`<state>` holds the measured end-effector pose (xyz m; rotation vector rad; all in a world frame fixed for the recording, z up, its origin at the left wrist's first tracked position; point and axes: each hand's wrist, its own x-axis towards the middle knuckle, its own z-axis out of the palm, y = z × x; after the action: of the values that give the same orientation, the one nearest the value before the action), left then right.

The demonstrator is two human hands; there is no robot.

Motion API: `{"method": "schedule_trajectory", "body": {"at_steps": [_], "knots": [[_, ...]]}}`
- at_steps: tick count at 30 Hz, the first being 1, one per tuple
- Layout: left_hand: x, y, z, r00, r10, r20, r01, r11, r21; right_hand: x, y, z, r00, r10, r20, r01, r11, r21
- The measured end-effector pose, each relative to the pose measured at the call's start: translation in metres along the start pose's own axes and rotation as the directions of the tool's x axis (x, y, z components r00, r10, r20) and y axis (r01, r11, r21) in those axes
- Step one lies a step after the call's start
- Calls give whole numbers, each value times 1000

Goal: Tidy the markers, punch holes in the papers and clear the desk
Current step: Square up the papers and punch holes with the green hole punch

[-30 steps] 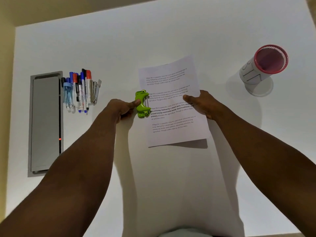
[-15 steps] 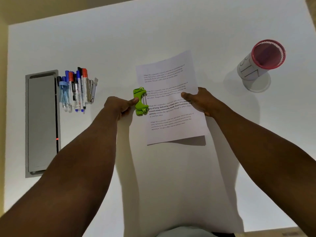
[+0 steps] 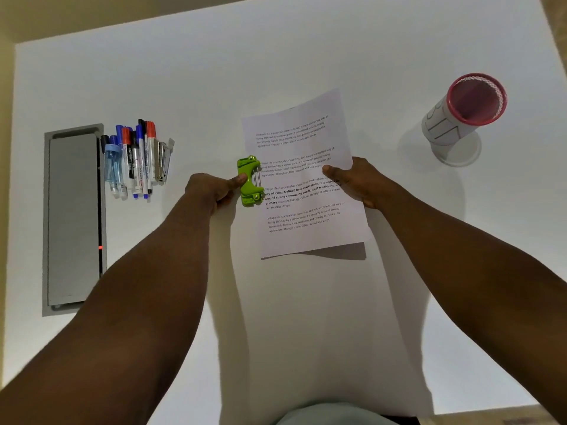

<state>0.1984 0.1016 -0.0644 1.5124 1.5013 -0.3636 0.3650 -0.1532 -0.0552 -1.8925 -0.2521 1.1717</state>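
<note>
Printed paper [image 3: 302, 179] ("Village life…")

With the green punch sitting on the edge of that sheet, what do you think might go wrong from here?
1. The paper is held up off the desk by the right hand alone, so it may sag or skew in the green punch, leaving crooked holes.
2. The left hand pinches the punch in mid-air without support; it could slip or punch weakly.
3. The printed text starts near that edge, so holes may clip words.
</note>
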Motion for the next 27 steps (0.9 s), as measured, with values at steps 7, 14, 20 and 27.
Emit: {"method": "schedule_trajectory", "body": {"at_steps": [7, 14, 20, 27], "knots": [[-3, -2, -1, 1000, 14, -4, -14, 1000, 7, -1, -1, -1, 1000, 5, 18, -5, 1000, -4], [-15, -3, -9, 995, 33, 96, -24, 995, -97, -3, -3, -2, 999, -21, 44, 21, 1000, 4], [-22, -4, -7, 995, 65, 71, -51, 981, -185, -6, -4, -1, 998, -31, 48, 32, 999, -9], [-24, -5, -7, 996, 72, 55, -60, 979, -194, -11, -6, -3, 999, -33, 41, 32, 999, 13]]}}
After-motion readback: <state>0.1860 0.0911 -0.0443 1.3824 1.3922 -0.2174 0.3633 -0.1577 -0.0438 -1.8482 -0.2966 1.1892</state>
